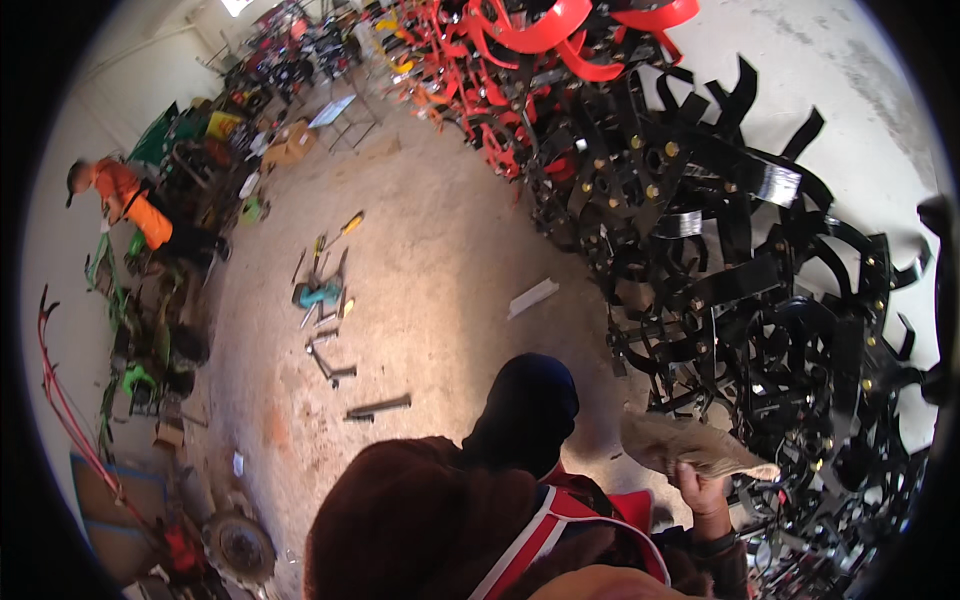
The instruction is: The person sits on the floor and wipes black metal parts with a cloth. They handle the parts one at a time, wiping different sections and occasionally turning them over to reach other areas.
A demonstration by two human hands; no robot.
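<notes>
My right hand (703, 492), at the lower right, is closed on the edge of a crumpled grey-tan cloth (685, 447). The cloth spreads from my fingers toward the left, in front of a tall heap of black curved tiller blades (745, 280). A dark sleeve and a dark band show at my right wrist. My left hand is not in view; a large brown sleeve or garment (410, 510) fills the lower middle. Beside it are a dark-clad knee (530, 400) and red cloth with white trim (530, 550).
Red tiller blades (540, 30) are heaped at the top. On the concrete floor lie a teal power tool (318, 294), a yellow-handled screwdriver (352, 222), a dark bar (380, 407) and a white strip (533, 297). A person in orange (140, 205) stands far left by green machines. A wheel (239, 548) is lower left.
</notes>
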